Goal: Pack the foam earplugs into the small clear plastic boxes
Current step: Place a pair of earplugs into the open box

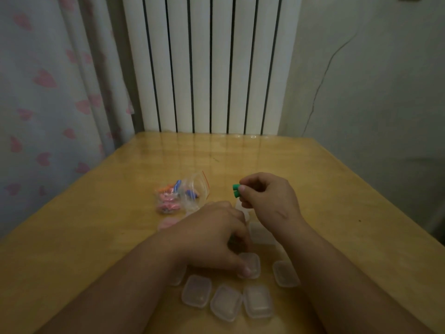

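My right hand [267, 196] is raised above the wooden table [313, 189] and pinches two green foam earplugs [235, 190] between thumb and fingers. Lower down, my left hand [212, 235] has its fingers curled on a small clear plastic box [250, 264]. Several more clear boxes lie near the front, among them one at the left [196, 290], one beside it [226, 303] and one at the right [286, 273]. A clear zip bag [192, 191] holds pink, orange and blue earplugs [167, 201].
A box with pink earplugs inside [167, 223] lies left of my left wrist. A white radiator [212, 68] stands behind the table's far edge, a curtain with pink hearts [43, 104] hangs at the left, and a grey wall [373, 92] is at the right.
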Available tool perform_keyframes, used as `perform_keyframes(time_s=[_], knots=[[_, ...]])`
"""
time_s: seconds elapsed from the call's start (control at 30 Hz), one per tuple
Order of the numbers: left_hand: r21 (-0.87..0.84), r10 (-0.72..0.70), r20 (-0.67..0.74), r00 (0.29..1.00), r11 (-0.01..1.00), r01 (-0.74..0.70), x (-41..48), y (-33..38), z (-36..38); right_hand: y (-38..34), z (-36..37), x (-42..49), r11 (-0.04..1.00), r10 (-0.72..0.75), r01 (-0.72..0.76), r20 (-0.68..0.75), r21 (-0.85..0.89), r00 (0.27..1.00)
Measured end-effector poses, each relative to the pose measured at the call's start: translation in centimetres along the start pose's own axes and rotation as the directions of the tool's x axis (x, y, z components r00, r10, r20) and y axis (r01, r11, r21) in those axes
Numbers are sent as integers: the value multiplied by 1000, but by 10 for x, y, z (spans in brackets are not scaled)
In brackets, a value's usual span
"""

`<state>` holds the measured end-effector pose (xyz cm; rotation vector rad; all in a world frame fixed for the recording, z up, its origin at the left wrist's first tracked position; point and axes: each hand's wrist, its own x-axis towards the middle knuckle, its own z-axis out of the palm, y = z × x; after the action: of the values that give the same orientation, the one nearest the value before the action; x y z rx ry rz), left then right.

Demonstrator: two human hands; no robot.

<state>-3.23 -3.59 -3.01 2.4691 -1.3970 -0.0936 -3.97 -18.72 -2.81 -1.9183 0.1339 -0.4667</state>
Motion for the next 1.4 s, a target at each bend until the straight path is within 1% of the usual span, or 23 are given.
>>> perform_keyframes(time_s=[0.13, 0.17, 0.23, 0.27, 0.37, 0.47, 0.57, 0.67, 0.87, 0.93, 1.0, 1.07, 1.17, 1.2, 1.4], knots=[[-158, -132, -73, 989, 980, 119, -4, -3, -2, 2, -2, 0, 1000, -14, 14, -33, -16, 999], [-242, -175, -112, 978, 959, 144, -5, -5, -3, 2, -3, 1, 1000, -12, 11, -38, -19, 999], [-439, -282, -210, 936, 883, 167, -7, -7, -7, 4, -3, 1, 1000, -7, 6, -42, -8, 999], [-495, -317, -259, 912, 855, 157, -8, -9, -9, 4, -3, 1, 1000, -3, 3, -41, 8, 999], [-557, -365, -359, 859, 822, 117, -9, -18, -16, 6, -1, 0, 999, 14, -13, -23, 50, 1000], [-668, -401, -382, 832, 742, 51, -10, -27, -17, 6, -1, -1, 997, 29, -30, 6, 66, 1000], [-754, -438, -370, 819, 657, 11, -10, -30, -16, 4, -1, -3, 994, 31, -34, 31, 107, 999], [-775, -461, -370, 807, 632, 6, -11, -32, -16, -2, -1, -6, 985, 63, -77, 91, 157, 994], [-774, -449, -367, 814, 634, 1, -11, -29, -16, -5, 0, -8, 965, 101, -143, 192, 221, 976], [-779, -447, -365, 817, 627, -4, -10, -30, -15, -4, 0, -9, 969, 86, -135, 235, 205, 968], [-772, -432, -366, 824, 636, -9, -9, -32, -13, -4, 0, -11, 984, 60, -100, 262, 144, 963], [-762, -430, -367, 825, 648, -1, -8, -33, -12, -4, 0, -12, 996, 36, -54, 242, 68, 970], [-708, -433, -385, 815, 705, 39, -8, -34, -12, -5, 0, -11, 1000, 1, 4, 163, -31, 987], [-703, -431, -391, 813, 710, 38, -8, -35, -12, -5, 0, -11, 998, -16, 25, 143, -60, 990], [-768, -452, -368, 813, 640, 9, -8, -36, -12, -6, 3, -12, 993, -71, 77, 76, -88, 995]])
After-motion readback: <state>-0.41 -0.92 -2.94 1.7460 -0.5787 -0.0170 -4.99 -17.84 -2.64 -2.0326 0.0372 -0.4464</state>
